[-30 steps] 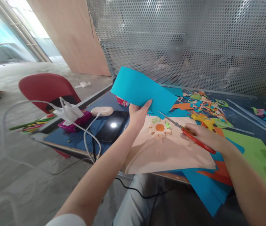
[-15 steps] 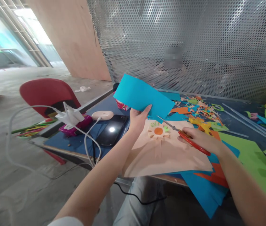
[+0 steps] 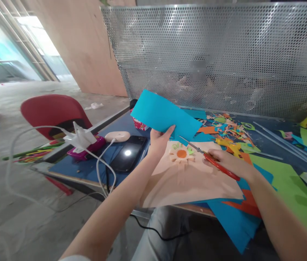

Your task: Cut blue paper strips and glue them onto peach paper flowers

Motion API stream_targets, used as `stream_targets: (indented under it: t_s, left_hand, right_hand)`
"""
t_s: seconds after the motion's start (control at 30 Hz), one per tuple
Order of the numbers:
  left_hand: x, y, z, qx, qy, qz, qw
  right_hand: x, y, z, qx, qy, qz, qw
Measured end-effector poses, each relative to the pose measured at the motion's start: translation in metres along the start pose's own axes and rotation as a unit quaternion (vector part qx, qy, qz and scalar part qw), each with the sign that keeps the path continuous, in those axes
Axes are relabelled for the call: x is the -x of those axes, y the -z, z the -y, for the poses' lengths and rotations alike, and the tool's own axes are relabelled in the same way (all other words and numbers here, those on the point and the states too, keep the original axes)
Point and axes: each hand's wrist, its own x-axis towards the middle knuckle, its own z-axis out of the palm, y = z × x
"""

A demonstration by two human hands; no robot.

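My left hand (image 3: 161,141) pinches a blue sheet of paper (image 3: 161,110) along its lower edge, thumb on top, and holds it raised and slanted above the table. In my right hand (image 3: 224,161) is a pair of scissors (image 3: 209,157) with red handles. Their blades point up and left, and the tip is at the lower edge of the blue paper. Under both hands lies a pale peach sheet (image 3: 197,185). On it sits a paper flower (image 3: 181,154) with an orange centre, peach petals and some green pieces.
Left on the table are a black phone (image 3: 129,154), a white oval device (image 3: 117,136) with a cable, and a tissue pack (image 3: 88,146). Paper scraps (image 3: 229,125), a yellow-orange glue gun (image 3: 228,143) and green paper (image 3: 286,181) lie right. A perforated metal panel (image 3: 224,47) stands behind.
The view has tilted up slightly, so the scene sits a little lower. Both hands keep their grip on the blue paper and the scissors, with little other movement visible.
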Motion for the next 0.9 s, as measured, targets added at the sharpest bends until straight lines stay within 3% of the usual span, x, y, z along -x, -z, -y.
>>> stream_targets:
  t_s: [0.9]
  left_hand:
    - [0.0032, -0.0003, 0.0012, -0.035, -0.010, 0.005, 0.999]
  right_hand:
    - [-0.0003, -0.0015, -0.0002, -0.007, -0.005, -0.003, 1.000]
